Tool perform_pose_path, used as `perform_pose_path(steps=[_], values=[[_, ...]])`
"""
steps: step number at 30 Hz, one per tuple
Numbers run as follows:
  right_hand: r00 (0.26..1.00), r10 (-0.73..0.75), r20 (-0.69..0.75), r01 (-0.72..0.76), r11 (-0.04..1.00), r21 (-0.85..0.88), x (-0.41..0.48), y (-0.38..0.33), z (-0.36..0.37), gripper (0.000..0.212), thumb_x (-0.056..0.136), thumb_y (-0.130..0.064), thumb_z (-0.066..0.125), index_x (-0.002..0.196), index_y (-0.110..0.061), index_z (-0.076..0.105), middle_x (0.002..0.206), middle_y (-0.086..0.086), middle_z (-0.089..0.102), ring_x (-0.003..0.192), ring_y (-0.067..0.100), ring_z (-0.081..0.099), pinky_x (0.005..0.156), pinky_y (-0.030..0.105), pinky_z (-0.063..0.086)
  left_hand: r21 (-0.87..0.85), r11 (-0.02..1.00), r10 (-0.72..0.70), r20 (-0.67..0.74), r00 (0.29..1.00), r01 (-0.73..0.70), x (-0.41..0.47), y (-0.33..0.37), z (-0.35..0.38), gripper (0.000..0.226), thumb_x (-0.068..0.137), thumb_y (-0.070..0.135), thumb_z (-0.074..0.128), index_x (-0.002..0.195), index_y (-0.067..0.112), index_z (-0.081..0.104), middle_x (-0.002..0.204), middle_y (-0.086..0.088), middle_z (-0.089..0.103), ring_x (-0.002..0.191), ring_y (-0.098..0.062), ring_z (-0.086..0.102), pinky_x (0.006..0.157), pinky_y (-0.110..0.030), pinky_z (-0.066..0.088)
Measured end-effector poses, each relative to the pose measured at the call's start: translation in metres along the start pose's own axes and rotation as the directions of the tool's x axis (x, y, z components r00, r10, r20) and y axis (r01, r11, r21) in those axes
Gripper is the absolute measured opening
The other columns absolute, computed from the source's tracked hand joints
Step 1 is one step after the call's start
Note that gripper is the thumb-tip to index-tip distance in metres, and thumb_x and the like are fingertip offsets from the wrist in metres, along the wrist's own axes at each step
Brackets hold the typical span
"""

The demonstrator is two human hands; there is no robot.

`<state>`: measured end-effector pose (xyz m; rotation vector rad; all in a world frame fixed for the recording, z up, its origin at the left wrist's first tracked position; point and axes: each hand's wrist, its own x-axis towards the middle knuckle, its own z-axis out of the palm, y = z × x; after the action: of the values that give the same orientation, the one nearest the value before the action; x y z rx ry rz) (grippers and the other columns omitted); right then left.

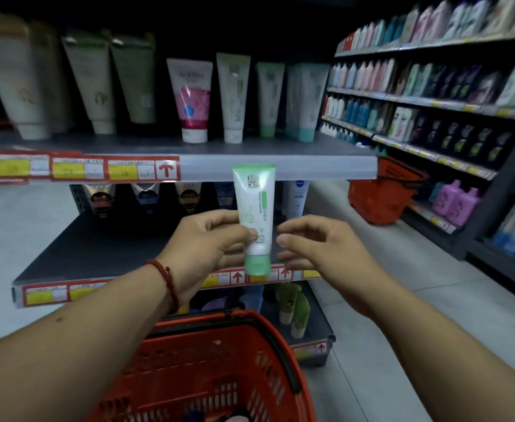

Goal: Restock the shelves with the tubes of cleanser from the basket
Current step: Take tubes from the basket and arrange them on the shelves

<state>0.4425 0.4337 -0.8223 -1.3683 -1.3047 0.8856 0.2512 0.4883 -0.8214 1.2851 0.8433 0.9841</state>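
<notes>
My left hand (207,239) holds a white and green tube of cleanser (254,208) upright, cap down, in front of the upper shelf's edge (280,167). Its thumb and fingers pinch the tube's lower part. My right hand (314,242) hovers just right of the tube with fingers loosely curved, holding nothing. Below my arms sits the red basket (219,367), with a few items dimly visible at its bottom. On the upper shelf stand similar green tubes (233,99) and a pink tube (192,100).
The middle shelf (98,254) carries dark tubes at its back. A lower shelf holds green tubes (294,306). A second red basket (381,193) stands on the floor at the right, beside an aisle rack of bottles (432,117).
</notes>
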Motion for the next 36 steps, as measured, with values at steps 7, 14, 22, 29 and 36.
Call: perform_pose_path(steps=[7,14,22,29,36], values=[[0.996,-0.090,-0.010,0.089,0.996,-0.030,0.011,-0.034,-0.009,0.023,0.085,-0.013,0.079,0.107,-0.014,0.071,0.098,0.010,0.074,0.089,0.024,0.074,0.073,0.033,0.063,-0.052,0.997,0.066,0.066,0.996,-0.062,0.010,0.042,0.012,0.032,0.086,0.004,0.071,0.118,0.006,0.067,0.107,-0.009,0.077,0.100,-0.024,0.075,0.085,-0.037,0.061],[0.991,-0.137,-0.003,0.137,0.987,-0.083,0.037,-0.052,-0.012,0.027,0.082,-0.014,0.081,0.107,-0.016,0.073,0.098,0.004,0.074,0.088,0.021,0.074,0.073,0.035,0.064,-0.030,0.994,0.103,0.077,0.992,-0.101,0.028,0.062,0.015,0.031,0.085,0.001,0.070,0.116,0.005,0.066,0.106,-0.011,0.077,0.099,-0.024,0.075,0.084,-0.037,0.062],[0.975,-0.220,-0.023,0.217,0.971,-0.103,0.075,-0.086,-0.027,0.021,0.084,-0.012,0.078,0.105,-0.011,0.073,0.097,0.008,0.075,0.087,0.029,0.072,0.069,0.029,0.062,0.045,0.975,0.217,0.042,0.975,-0.219,0.060,0.099,0.017,0.032,0.083,0.000,0.075,0.113,0.010,0.073,0.113,-0.014,0.074,0.102,-0.023,0.074,0.085,-0.037,0.061],[0.954,-0.288,-0.080,0.268,0.942,-0.200,0.134,-0.127,-0.039,0.019,0.088,-0.012,0.076,0.106,-0.008,0.072,0.094,0.005,0.075,0.087,0.020,0.073,0.074,0.035,0.063,0.139,0.949,0.281,0.026,0.959,-0.282,0.111,0.144,0.026,0.040,0.078,-0.006,0.076,0.106,0.021,0.074,0.103,-0.013,0.077,0.095,-0.024,0.075,0.082,-0.036,0.062],[0.959,-0.239,-0.155,0.180,0.931,-0.318,0.196,-0.106,-0.041,0.019,0.087,-0.011,0.076,0.105,-0.009,0.072,0.091,0.001,0.071,0.088,0.019,0.069,0.083,0.038,0.059,0.352,0.914,0.259,-0.120,0.959,-0.202,0.177,0.129,0.036,0.037,0.077,-0.001,0.082,0.109,0.016,0.075,0.094,-0.008,0.078,0.090,-0.027,0.075,0.080,-0.046,0.062]])
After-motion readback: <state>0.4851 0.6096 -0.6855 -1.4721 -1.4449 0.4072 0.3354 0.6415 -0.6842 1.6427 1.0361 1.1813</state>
